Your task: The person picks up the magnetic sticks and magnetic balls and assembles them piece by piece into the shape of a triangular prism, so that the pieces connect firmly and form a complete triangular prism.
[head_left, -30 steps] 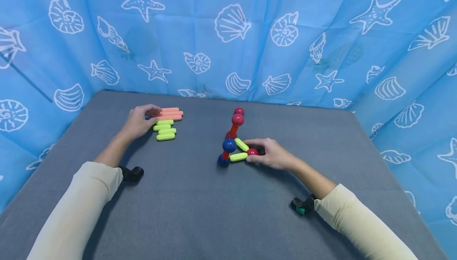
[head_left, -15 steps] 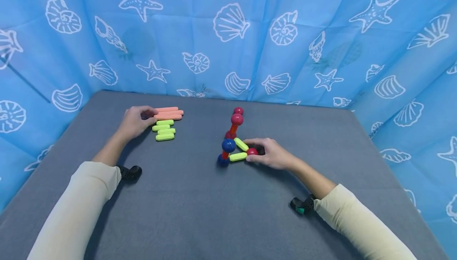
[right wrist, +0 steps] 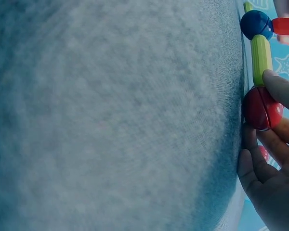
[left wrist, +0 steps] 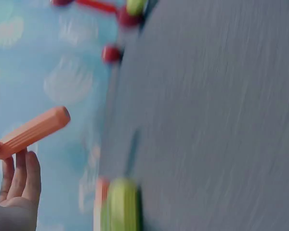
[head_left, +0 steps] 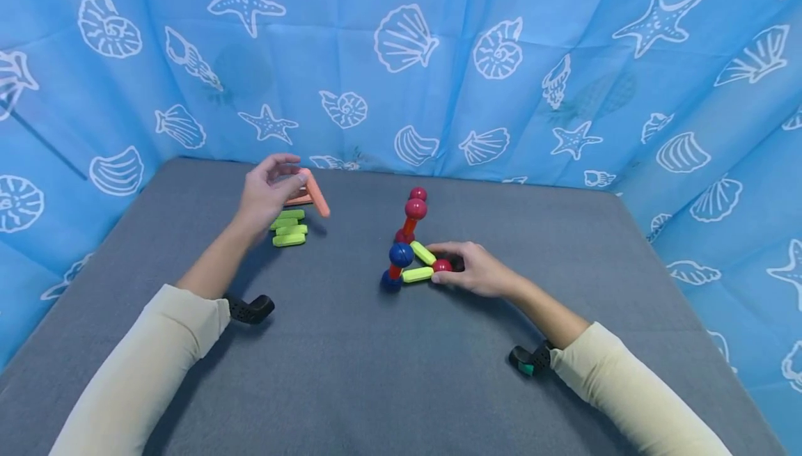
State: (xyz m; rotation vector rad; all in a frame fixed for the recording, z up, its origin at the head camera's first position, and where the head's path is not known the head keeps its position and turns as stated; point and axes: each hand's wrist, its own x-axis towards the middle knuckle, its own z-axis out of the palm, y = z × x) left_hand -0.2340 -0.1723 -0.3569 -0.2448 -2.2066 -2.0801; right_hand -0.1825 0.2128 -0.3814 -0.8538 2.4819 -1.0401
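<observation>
My left hand (head_left: 268, 191) pinches one end of an orange magnetic rod (head_left: 317, 195), raised above the table at the left; its ribbed side shows in the left wrist view. At the centre stands a ball-and-rod build. Fingers of my right hand (head_left: 476, 269) hold its near-right red ball (head_left: 442, 266), thumb beside it in the right wrist view. From that ball, two yellow-green rods (head_left: 418, 275) spread, one to a lower blue ball (head_left: 391, 282), one to a lower red ball (head_left: 405, 236). Short red rods rise to an upper blue ball (head_left: 402, 255) and upper red ball (head_left: 416, 208).
Several yellow-green rods (head_left: 289, 228) lie side by side under the left hand, with more orange rods (head_left: 301, 200) just behind them. Another red ball (head_left: 418, 193) shows behind the build. A blue shell-print curtain (head_left: 351, 59) hangs along the back of the grey table (head_left: 376, 372).
My left hand has picked an orange rod from the group, lifted it and moved slightly right; the rod now tilts downward to the right. My right hand stays on the red ball.
</observation>
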